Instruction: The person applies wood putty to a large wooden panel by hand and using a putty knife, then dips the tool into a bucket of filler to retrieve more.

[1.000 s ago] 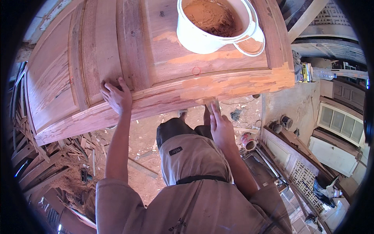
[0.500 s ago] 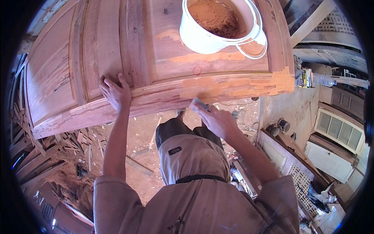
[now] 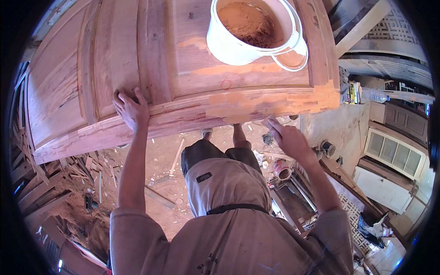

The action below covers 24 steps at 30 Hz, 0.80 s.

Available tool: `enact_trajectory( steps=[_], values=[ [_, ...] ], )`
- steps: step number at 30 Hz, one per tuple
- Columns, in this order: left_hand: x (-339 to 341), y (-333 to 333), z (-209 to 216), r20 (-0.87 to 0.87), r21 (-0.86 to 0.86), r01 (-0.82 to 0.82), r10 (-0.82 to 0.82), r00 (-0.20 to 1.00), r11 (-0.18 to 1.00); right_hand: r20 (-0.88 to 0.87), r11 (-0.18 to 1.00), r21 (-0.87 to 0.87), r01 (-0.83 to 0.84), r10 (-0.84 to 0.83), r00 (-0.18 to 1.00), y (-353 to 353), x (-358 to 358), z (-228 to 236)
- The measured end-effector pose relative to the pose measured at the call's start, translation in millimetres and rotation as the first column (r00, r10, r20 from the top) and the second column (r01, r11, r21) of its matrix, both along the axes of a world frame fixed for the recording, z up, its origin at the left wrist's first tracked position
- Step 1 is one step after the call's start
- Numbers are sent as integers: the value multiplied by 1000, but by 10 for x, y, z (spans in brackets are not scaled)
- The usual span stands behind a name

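A large wooden panelled door [image 3: 156, 59] lies in front of me, its near edge patched with orange filler [image 3: 270, 101]. My left hand [image 3: 133, 109] rests on it at the near rail, fingers spread and slightly bent, holding nothing. Just off the near edge, toward the right, my right hand [image 3: 292, 140] is closed on a small flat scraper [image 3: 267, 123], mostly covered by the fingers. On the door stands a white bucket [image 3: 229, 50] of orange-brown filler paste [image 3: 247, 23]. Its handle side holds a round white lid-like piece [image 3: 293, 58] smeared with the same paste.
Wood offcuts and shavings [image 3: 87, 174] litter the floor at left. To the right are an open paint can [image 3: 283, 170], a dark tin [image 3: 327, 148], leaning boards and a white paned frame [image 3: 395, 152]. A clear plastic bottle [image 3: 376, 95] lies beyond the door's right end.
My right hand has moved right along the near edge with the scraper, baring the paint can below. The left hand stays on the door. The view has shifted slightly.
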State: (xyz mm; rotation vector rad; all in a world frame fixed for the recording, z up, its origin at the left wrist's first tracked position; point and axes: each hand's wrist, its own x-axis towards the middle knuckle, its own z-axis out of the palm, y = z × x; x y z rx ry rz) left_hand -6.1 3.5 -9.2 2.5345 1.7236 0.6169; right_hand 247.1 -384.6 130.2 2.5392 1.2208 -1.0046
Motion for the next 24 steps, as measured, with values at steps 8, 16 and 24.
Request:
enact_trajectory(
  steps=[8,16,24],
  values=[
    [16,3,-7,13,-34,-4,4,1000,999,62,890,380,253,-298,953,113,-738,-540],
    [19,6,-24,19,-47,-7,8,1000,999,100,879,330,344,-395,913,78,-905,-717],
    [45,-5,16,51,-57,5,-2,999,998,57,816,441,373,-441,896,51,-730,-717]
  ],
)
